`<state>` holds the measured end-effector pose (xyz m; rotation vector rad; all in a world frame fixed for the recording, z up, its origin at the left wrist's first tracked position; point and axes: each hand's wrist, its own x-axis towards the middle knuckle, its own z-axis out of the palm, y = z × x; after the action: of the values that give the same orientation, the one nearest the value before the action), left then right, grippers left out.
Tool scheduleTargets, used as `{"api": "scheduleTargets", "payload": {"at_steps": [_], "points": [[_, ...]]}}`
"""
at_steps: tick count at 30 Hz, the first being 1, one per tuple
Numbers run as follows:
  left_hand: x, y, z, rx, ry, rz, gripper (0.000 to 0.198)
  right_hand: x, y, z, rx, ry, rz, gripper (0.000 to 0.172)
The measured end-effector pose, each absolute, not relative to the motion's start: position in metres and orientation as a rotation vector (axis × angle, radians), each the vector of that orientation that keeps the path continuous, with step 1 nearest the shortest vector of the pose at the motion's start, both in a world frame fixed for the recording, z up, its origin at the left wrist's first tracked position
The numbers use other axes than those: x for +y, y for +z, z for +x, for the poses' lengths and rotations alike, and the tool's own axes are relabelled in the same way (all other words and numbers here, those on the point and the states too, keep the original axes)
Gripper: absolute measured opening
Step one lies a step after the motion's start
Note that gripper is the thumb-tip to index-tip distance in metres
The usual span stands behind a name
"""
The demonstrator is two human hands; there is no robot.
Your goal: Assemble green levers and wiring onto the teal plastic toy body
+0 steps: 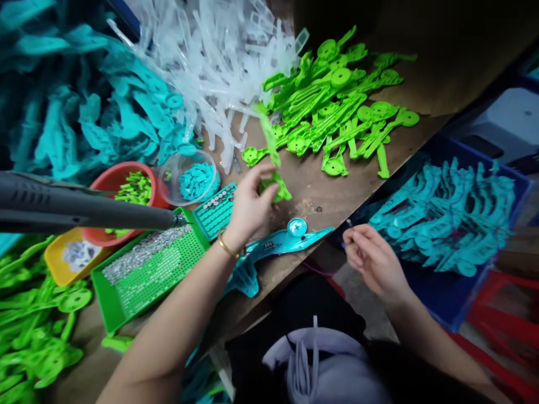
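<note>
A green part (278, 188), blurred, stands at mid-frame, pinched in the fingers of the left hand (248, 209). Just below that hand a teal part (278, 242) lies on the table (311, 191), with a mark that seems to read "250". The right hand (373, 259), lower right and past the table edge, has its fingers curled; I cannot tell whether it grips anything.

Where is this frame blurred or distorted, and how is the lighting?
Head view: the green plastic part in the left hand is motion-smeared; the teal parts pile at the left edge looks soft and stretched by the wide lens; the right hand is fairly sharp; the top right corner sinks into shadow; no strong glare.
</note>
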<state>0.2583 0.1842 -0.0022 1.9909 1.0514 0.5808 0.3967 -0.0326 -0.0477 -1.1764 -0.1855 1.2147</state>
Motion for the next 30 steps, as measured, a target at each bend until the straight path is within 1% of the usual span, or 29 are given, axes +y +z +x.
{"api": "scheduleTargets", "payload": {"at_steps": [2,3,6,7,10,15,17,19,21,22,23,25,27,28,30], "points": [[0.155,-0.018,0.248,0.973,0.457,1.955,0.033,-0.028,-0.055,0.397,-0.390,0.979,-1.374,0.015],[0.144,-0.024,0.243,0.933,0.422,2.007,0.037,-0.025,-0.059,0.397,-0.472,0.961,-1.418,0.016],[0.127,-0.032,0.233,0.805,0.255,2.244,0.058,-0.019,-0.068,0.394,-0.543,1.081,-1.406,0.021],[0.126,-0.031,0.230,0.768,0.179,2.306,0.061,-0.018,-0.069,0.393,-0.519,1.104,-1.394,0.022],[0.129,-0.028,0.225,0.709,0.023,2.360,0.058,-0.018,-0.069,0.390,-0.412,1.113,-1.376,0.024],[0.137,-0.026,0.221,0.622,-0.091,2.355,0.051,-0.017,-0.070,0.388,-0.352,1.144,-1.361,0.025],[0.140,-0.026,0.221,0.643,-0.158,2.411,0.050,-0.017,-0.070,0.390,-0.400,1.148,-1.395,0.025],[0.141,-0.022,0.220,0.672,-0.210,2.464,0.049,-0.019,-0.067,0.395,-0.561,1.085,-1.503,0.023],[0.139,-0.016,0.219,0.686,-0.172,2.476,0.048,-0.025,-0.058,0.400,-0.768,0.982,-1.635,0.018],[0.136,-0.011,0.220,0.693,-0.100,2.453,0.046,-0.028,-0.052,0.402,-0.833,0.966,-1.662,0.016],[0.131,-0.007,0.221,0.703,0.004,2.399,0.043,-0.031,-0.046,0.403,-0.848,0.999,-1.646,0.015],[0.117,0.002,0.227,0.702,0.207,2.170,0.036,-0.033,-0.034,0.401,-0.771,1.180,-1.491,0.015],[0.102,0.007,0.235,0.671,0.266,1.821,0.038,-0.027,-0.026,0.394,-0.683,1.293,-1.311,0.017],[0.095,0.009,0.240,0.666,0.262,1.659,0.040,-0.021,-0.024,0.390,-0.673,1.264,-1.274,0.017],[0.087,0.009,0.248,0.703,0.269,1.448,0.044,-0.006,-0.023,0.384,-0.729,1.098,-1.303,0.014]]}}
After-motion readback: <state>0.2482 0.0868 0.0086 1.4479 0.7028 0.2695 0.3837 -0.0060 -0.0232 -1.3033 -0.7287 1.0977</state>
